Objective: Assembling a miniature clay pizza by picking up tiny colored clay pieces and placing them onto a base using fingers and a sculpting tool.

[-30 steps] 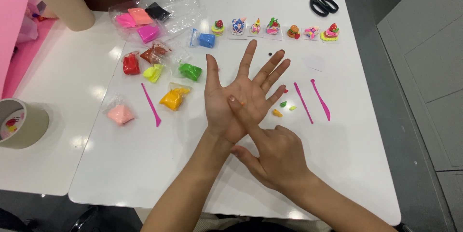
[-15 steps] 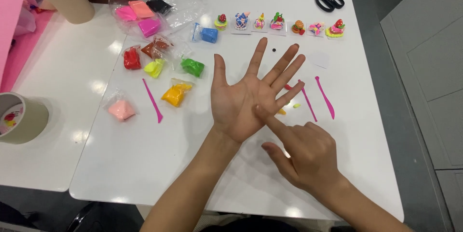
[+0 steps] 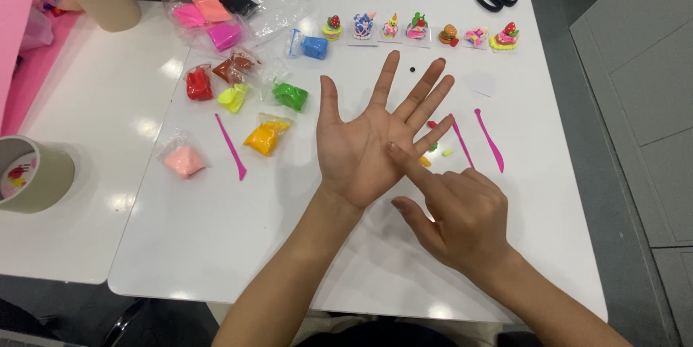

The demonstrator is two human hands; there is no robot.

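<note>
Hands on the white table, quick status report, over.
Left hand open, palm up, fingers spread. Right hand index finger pressing left palm, holding nothing. Pink tools and small clay bits on table just beyond the fingers.

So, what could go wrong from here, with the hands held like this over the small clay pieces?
The open left hand hovers over tiny loose clay bits; lowering it could squash them. The right hand, its index finger pressed on the left palm, sits beside the thin pink tools and might knock them toward the table edge.
</note>
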